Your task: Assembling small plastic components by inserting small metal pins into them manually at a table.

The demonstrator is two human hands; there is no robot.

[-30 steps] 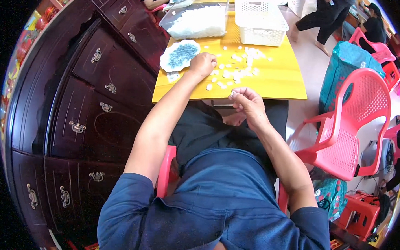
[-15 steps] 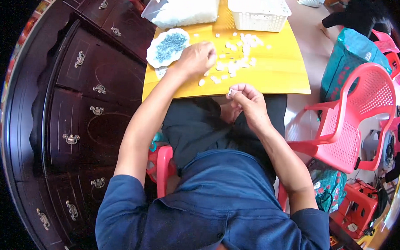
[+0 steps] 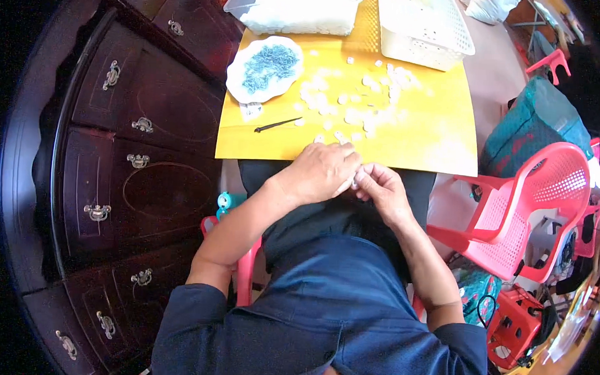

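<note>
Both hands meet just off the near edge of the yellow tabletop (image 3: 242, 142), above my lap. My right hand (image 3: 384, 192) pinches a small white piece (image 3: 355, 184) between thumb and fingertips. Against it come the bent, closed fingers of my left hand (image 3: 322, 172); what they hold, if anything, is hidden. Beyond the hands, many small round white pieces (image 3: 351, 115) lie scattered over the table. A thin black pointed tool (image 3: 278, 125) rests to the left of them. Behind it, small grey metal pins (image 3: 270, 66) fill a white scalloped plate (image 3: 236, 71).
At the table's far side stand a clear bin (image 3: 237, 1) of white pieces and a white perforated basket (image 3: 423, 53). A dark wooden drawer cabinet (image 3: 160, 209) runs along the left. On the right are a pink plastic chair (image 3: 503, 228) and a teal bag (image 3: 533, 123).
My left hand has come back from beside the plate to meet my right hand at the near table edge. The black tool, formerly hidden by my left hand and arm, now shows.
</note>
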